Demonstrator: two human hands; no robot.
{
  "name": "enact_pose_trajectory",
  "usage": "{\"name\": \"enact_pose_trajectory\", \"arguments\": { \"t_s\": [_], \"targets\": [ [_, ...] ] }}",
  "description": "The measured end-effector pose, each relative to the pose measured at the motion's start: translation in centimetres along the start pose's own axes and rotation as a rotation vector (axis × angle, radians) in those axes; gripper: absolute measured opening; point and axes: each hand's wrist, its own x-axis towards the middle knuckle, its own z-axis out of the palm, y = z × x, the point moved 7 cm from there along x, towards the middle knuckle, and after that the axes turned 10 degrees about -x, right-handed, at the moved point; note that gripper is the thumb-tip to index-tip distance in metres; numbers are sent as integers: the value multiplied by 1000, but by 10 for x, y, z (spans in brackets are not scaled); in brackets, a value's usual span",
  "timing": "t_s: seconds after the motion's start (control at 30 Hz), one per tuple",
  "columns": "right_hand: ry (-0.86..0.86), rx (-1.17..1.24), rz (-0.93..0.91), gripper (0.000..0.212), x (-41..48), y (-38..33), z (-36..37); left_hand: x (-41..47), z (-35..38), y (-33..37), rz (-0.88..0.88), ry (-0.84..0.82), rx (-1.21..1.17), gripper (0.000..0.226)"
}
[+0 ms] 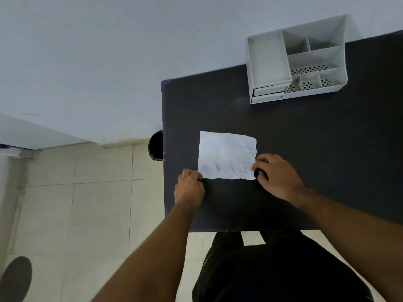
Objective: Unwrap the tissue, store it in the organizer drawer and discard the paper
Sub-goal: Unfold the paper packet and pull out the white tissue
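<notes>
A white paper-wrapped tissue pack (pixel 226 154) with faint blue print lies flat on the dark table (pixel 305 138). My left hand (pixel 189 187) pinches its near left corner. My right hand (pixel 275 176) grips its near right corner, fingers curled over the edge. A white desk organizer (pixel 294 62) with several open compartments stands at the table's far side against the wall. Its small drawer (pixel 268 91) at the lower left front looks slightly pulled out.
A black round bin (pixel 156 146) shows partly past the table's left edge, on the tiled floor. The table's near edge runs just in front of my legs. A dark round shape (pixel 16 277) lies on the floor at the bottom left.
</notes>
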Motion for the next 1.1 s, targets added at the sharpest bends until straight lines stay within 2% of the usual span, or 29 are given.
{"name": "enact_pose_trajectory", "arguments": {
  "t_s": [0.17, 0.27, 0.37, 0.43, 0.5, 0.57, 0.67, 0.87, 0.97, 1.1],
  "targets": [
    [77, 285, 258, 34, 10, 11, 0, 23, -9, 18, -90, 85, -285, 37],
    [18, 532, 468, 43, 21, 16, 4, 45, -8, 29, -159, 58, -373, 47],
    [-16, 713, 590, 47, 32, 18, 13, 64, -2, 35, -271, 15, -418, 54],
    [-6, 851, 683, 46, 36, 21, 20, 73, 0, 36, -316, 13, -423, 45],
    [3, 945, 760, 42, 37, 23, 24, 79, 1, 37, -329, 18, -428, 24],
    [8, 997, 825, 43, 35, 26, 26, 81, 1, 37, -356, 39, -454, 16],
    [53, 1037, 899, 44, 29, 35, 27, 80, 1, 39, -378, 67, -506, 31],
    [64, 1073, 918, 22, 22, 46, 21, 75, -20, 58, -277, 133, -632, 17],
    [37, 1084, 948, 13, 22, 50, 19, 73, -34, 70, -262, 92, -725, 22],
    [-27, 1086, 972, 16, 21, 48, 20, 69, -50, 86, -193, 38, -757, 29]
  ]
}}
